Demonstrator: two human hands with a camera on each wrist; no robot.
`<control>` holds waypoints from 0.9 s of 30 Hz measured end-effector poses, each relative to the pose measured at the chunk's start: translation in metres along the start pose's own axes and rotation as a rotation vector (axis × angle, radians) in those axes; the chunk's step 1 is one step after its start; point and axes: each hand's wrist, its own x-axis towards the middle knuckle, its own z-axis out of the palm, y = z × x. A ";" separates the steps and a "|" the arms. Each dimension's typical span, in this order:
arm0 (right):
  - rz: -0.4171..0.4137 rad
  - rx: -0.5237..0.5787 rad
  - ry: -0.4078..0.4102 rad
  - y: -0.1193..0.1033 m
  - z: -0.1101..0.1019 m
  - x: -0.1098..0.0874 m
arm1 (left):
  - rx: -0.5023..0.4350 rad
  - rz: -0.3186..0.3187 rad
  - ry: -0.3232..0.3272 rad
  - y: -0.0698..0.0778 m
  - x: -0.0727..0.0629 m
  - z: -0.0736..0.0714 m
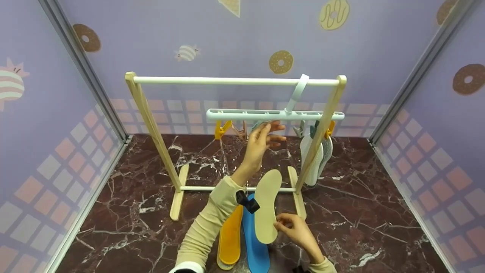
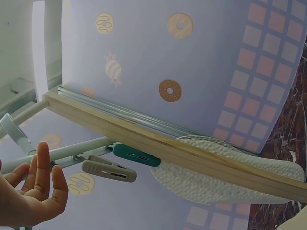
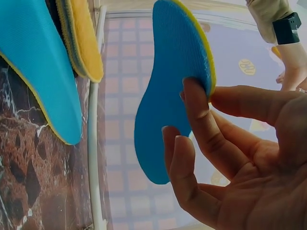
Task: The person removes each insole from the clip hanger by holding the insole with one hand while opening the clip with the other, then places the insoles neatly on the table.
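Note:
My right hand (image 1: 293,227) pinches an insole (image 1: 267,206) by its edge and holds it upright. Its pale beige face shows in the head view; the right wrist view shows its blue, yellow-edged side (image 3: 168,91). Raised to the white hanger bar (image 1: 246,115), my left hand (image 1: 257,146) has thumb and index finger at a teal clip (image 1: 258,123), with the other fingers spread out. In the left wrist view those fingers hide most of that clip. A grey-brown clip (image 2: 109,171) hangs beside a dark green clip (image 2: 136,155), which grips a white insole (image 2: 201,179).
The hanger hooks over the top rail (image 1: 212,80) of a wooden rack. A yellow clip (image 1: 222,130) and a pinkish clip (image 1: 240,131) hang left of my hand. Orange insoles (image 1: 230,239) and a blue insole (image 1: 257,246) lie on the dark marble-patterned surface (image 1: 125,227).

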 end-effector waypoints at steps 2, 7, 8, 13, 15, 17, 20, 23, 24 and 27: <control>-0.012 0.002 -0.019 0.002 0.001 0.000 | -0.003 -0.002 0.003 0.000 0.000 0.000; -0.040 0.011 -0.055 -0.007 0.001 -0.002 | -0.005 -0.003 0.005 0.000 0.000 0.001; -0.041 0.014 -0.061 -0.011 0.000 -0.003 | -0.004 -0.003 0.005 0.000 0.000 0.001; -0.026 0.045 -0.099 -0.032 -0.005 -0.006 | -0.005 -0.004 0.004 0.001 0.001 0.001; -0.019 0.061 -0.112 -0.033 -0.005 -0.006 | -0.007 -0.009 0.005 0.001 0.001 0.001; -0.019 0.082 -0.124 -0.028 -0.004 -0.005 | -0.007 -0.015 0.007 0.002 0.001 0.002; -0.022 0.119 -0.146 -0.014 0.000 -0.002 | -0.006 -0.023 0.011 0.002 0.001 0.002; -0.026 0.145 -0.173 0.000 0.003 0.000 | -0.008 -0.024 0.013 0.001 0.001 0.002; -0.029 0.153 -0.183 0.003 0.005 0.001 | -0.009 -0.023 0.013 0.001 0.001 0.002; -0.027 0.188 -0.207 0.007 0.006 0.002 | -0.010 -0.017 0.010 0.001 0.000 0.002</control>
